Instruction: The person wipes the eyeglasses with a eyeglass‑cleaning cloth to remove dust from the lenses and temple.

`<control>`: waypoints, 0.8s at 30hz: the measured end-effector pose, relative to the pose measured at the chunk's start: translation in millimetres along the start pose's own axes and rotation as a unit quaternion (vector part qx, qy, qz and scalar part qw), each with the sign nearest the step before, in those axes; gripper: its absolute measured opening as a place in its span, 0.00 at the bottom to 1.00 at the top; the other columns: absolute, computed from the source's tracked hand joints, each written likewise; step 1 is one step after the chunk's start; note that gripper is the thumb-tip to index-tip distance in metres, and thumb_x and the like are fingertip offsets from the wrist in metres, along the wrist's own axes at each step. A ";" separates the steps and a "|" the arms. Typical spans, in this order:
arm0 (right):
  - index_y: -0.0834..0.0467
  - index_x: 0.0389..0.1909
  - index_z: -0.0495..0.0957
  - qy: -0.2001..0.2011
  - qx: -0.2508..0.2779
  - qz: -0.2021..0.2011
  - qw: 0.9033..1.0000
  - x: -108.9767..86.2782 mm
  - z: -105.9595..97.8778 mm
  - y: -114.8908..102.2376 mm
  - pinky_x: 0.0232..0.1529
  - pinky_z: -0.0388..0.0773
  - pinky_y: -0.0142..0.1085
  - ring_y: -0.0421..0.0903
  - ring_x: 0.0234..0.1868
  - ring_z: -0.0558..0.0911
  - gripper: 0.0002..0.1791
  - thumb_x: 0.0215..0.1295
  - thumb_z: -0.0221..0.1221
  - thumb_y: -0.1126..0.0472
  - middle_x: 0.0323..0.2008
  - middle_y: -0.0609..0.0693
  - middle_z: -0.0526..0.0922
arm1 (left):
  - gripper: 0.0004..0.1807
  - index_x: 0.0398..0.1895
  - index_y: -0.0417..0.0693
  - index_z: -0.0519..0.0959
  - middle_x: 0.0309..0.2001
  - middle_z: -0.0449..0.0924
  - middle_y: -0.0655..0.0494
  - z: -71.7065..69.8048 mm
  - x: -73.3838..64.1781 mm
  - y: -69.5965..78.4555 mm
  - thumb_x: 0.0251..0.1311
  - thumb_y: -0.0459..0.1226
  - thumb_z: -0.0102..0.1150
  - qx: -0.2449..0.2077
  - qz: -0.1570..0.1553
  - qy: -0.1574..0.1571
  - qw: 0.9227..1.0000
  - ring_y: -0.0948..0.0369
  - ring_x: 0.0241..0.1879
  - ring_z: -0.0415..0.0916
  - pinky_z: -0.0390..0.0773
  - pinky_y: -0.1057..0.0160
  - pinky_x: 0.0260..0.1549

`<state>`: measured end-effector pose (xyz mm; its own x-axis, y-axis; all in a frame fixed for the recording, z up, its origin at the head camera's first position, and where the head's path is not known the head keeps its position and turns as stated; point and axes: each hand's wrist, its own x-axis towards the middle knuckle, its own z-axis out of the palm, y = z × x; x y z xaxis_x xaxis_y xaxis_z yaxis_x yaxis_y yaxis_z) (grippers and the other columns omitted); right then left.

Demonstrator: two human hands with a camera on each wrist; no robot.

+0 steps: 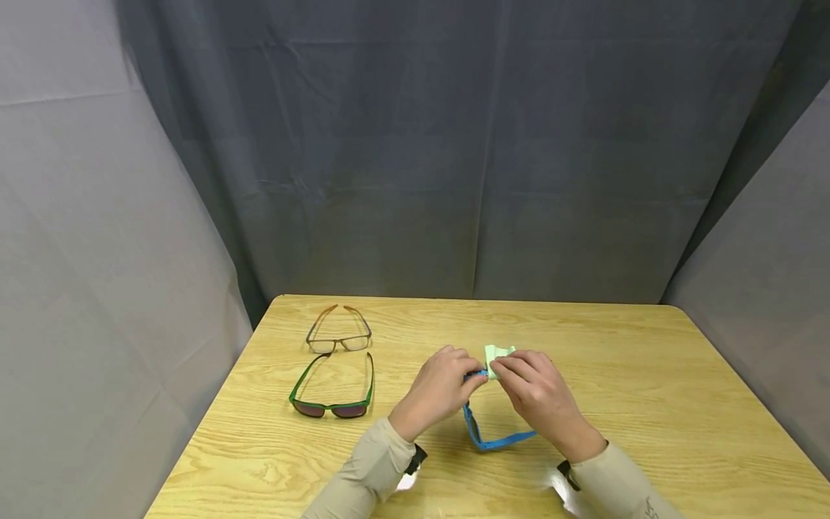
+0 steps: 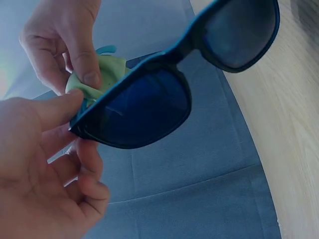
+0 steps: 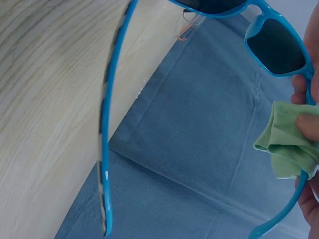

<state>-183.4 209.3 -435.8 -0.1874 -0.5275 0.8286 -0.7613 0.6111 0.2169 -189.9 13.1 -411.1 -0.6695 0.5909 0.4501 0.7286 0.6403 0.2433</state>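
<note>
Blue-framed sunglasses [image 2: 144,107] with dark lenses are held up over the table, their arms unfolded. My left hand [image 1: 439,387] pinches the frame's corner at the hinge, thumb above and fingers below. With a light green cloth [image 3: 289,139] my right hand [image 1: 540,393] grips one arm of the sunglasses close to that hinge. The cloth is folded round this arm, and the arm's blue tip pokes out past it in the right wrist view. The other arm [image 1: 509,441] stretches toward the right forearm in the head view.
Green-framed sunglasses [image 1: 332,409] lie on the wooden table [image 1: 648,389] left of my hands, arms unfolded. Just behind them lie clear-lens glasses [image 1: 338,344] with brownish arm tips. A dark grey curtain [image 1: 389,158] hangs behind the table, with pale cloth walls on both sides.
</note>
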 end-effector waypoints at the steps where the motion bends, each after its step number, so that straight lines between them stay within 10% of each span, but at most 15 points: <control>1: 0.65 0.37 0.83 0.002 0.001 -0.001 1.000 0.5 0.1 0.0 0.35 0.76 0.45 0.54 0.35 0.80 0.19 0.75 0.44 0.61 0.34 0.55 0.84 | 0.08 0.33 0.52 0.84 0.30 0.77 0.66 -0.3 0.1 -0.1 0.63 0.44 0.59 0.000 0.001 -0.002 1.000 0.69 0.28 0.66 0.65 0.76 0.28; 24: 0.65 0.37 0.83 -0.010 0.016 0.000 1.000 3.8 -3.0 2.1 0.34 0.75 0.42 0.51 0.34 0.80 0.20 0.76 0.42 0.62 0.34 0.53 0.84 | 0.06 0.31 0.52 0.83 0.28 0.76 0.66 1.2 -0.5 -2.0 0.60 0.42 0.62 -0.028 0.004 0.020 0.999 0.69 0.26 0.66 0.64 0.77 0.25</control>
<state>-183.8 210.4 -430.7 -0.1994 -0.5401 0.8176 -0.7807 0.5918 0.2005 -191.1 12.1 -412.9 -0.6582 0.5750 0.4859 0.7415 0.6068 0.2864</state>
